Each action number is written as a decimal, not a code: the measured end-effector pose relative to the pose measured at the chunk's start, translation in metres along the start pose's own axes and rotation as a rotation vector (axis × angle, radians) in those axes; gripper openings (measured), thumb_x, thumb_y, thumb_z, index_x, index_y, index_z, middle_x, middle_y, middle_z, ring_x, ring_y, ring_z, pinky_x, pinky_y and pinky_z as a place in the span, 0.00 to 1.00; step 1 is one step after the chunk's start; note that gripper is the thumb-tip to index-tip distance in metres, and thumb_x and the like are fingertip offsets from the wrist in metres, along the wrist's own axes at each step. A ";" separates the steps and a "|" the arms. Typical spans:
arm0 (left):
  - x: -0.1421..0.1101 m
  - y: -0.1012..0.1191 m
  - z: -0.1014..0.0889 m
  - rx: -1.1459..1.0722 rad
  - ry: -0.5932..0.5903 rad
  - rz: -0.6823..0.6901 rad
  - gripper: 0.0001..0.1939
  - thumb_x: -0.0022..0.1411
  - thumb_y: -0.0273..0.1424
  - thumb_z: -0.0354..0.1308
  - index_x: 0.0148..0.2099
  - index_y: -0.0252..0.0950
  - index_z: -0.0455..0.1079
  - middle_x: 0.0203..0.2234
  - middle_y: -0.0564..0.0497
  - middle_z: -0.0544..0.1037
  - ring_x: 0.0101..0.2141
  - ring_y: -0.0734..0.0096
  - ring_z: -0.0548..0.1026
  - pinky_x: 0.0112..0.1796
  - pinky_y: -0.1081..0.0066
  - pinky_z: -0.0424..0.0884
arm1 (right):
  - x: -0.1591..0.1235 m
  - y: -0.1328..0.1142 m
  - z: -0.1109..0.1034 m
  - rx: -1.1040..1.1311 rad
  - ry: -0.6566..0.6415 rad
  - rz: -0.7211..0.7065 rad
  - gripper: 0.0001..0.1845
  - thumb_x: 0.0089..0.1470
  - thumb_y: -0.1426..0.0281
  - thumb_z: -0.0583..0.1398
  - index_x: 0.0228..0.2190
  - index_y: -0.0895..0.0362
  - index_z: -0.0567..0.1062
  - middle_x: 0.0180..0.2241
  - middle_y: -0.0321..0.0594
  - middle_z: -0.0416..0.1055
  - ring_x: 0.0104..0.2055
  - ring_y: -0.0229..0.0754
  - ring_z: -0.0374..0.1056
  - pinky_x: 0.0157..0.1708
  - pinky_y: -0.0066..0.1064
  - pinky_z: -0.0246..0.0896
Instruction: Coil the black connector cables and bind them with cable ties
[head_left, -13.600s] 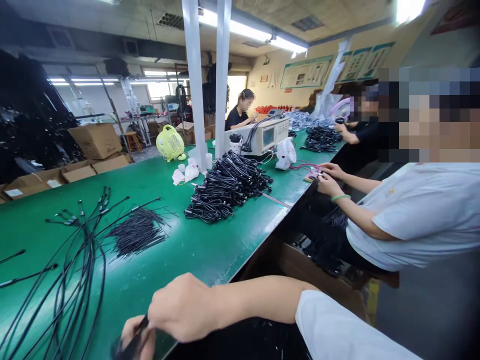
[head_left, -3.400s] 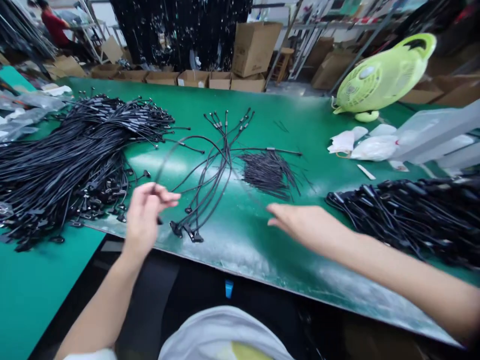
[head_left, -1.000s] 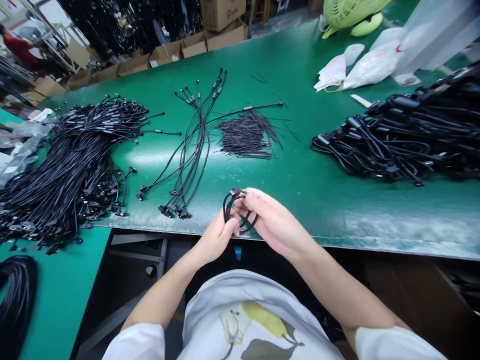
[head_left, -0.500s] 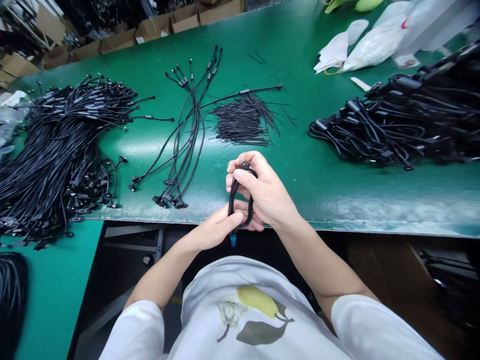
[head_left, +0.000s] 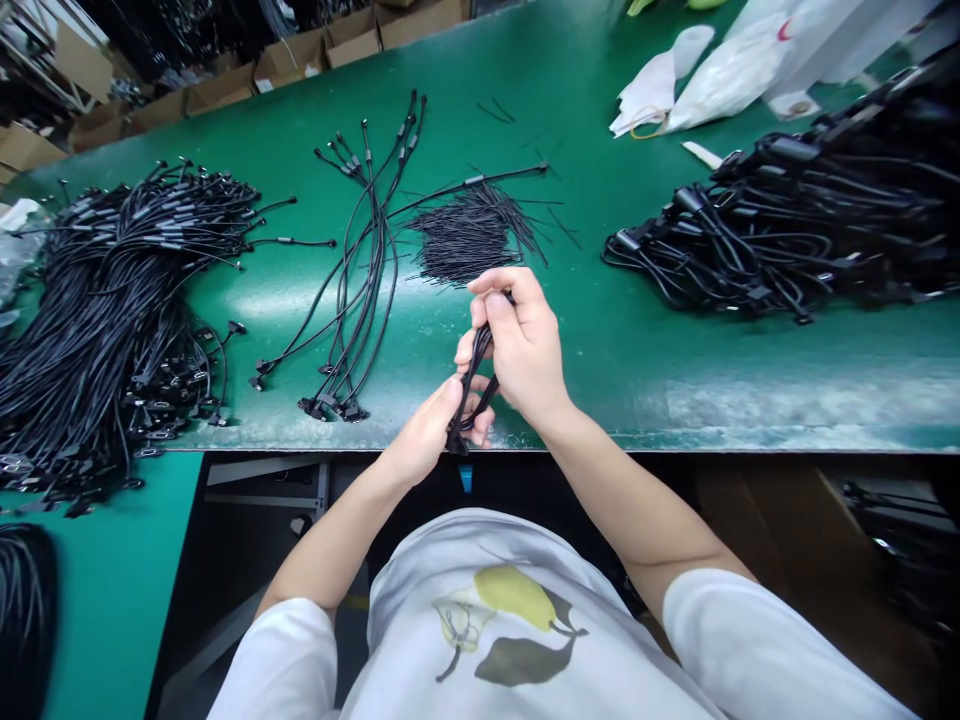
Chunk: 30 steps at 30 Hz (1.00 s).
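Observation:
Between my hands is a coiled black cable (head_left: 474, 372), held over the table's front edge. My left hand (head_left: 435, 425) grips its lower end, where a dark connector pokes out below the fingers. Higher up, my right hand (head_left: 523, 350) is closed round the top of the coil, its thumb and forefinger pinched together. Just beyond the right hand lies a pile of short black ties (head_left: 469, 235). Left of it several loose black cables (head_left: 367, 270) are spread out, with connectors at both ends.
A large heap of uncoiled black cables (head_left: 127, 300) covers the table's left side. Bundled coiled cables (head_left: 787, 220) are piled at the right. Behind these lie white plastic bags (head_left: 727, 85). Cardboard boxes (head_left: 292, 60) line the far edge of the green table (head_left: 675, 400).
The coil has gone from a wide open loop to a narrower, tilted bundle. My right hand has risen slightly and turned, and its fingers now cover the coil's top end.

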<state>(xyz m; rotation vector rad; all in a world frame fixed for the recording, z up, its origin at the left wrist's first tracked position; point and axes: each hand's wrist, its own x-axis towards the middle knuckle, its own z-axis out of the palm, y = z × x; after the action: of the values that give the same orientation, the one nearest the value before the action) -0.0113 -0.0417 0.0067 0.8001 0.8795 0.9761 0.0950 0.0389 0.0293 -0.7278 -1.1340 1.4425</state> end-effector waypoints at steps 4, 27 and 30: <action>0.001 0.000 0.000 -0.041 -0.007 -0.049 0.24 0.63 0.51 0.51 0.42 0.33 0.66 0.21 0.57 0.63 0.21 0.78 0.61 0.27 0.74 0.65 | 0.003 0.001 -0.003 0.281 0.007 0.275 0.06 0.59 0.66 0.57 0.38 0.52 0.65 0.29 0.29 0.58 0.22 0.27 0.60 0.19 0.20 0.59; 0.025 -0.006 -0.008 -0.065 0.571 0.258 0.12 0.65 0.40 0.49 0.37 0.36 0.63 0.26 0.56 0.65 0.28 0.77 0.65 0.35 0.76 0.64 | -0.055 0.030 -0.016 -0.968 -0.273 -0.503 0.10 0.61 0.67 0.57 0.43 0.57 0.70 0.39 0.45 0.74 0.39 0.46 0.69 0.39 0.38 0.65; 0.025 -0.006 -0.011 -0.155 0.551 0.189 0.12 0.66 0.38 0.47 0.37 0.35 0.66 0.28 0.55 0.69 0.30 0.77 0.67 0.38 0.76 0.65 | -0.053 0.032 -0.012 -1.075 -0.290 -0.672 0.07 0.61 0.72 0.55 0.40 0.58 0.72 0.37 0.46 0.74 0.37 0.45 0.68 0.37 0.37 0.64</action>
<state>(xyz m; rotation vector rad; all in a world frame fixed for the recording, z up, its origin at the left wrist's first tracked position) -0.0117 -0.0192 -0.0098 0.4890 1.1937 1.4515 0.1040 -0.0071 -0.0128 -0.7254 -2.1580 0.2884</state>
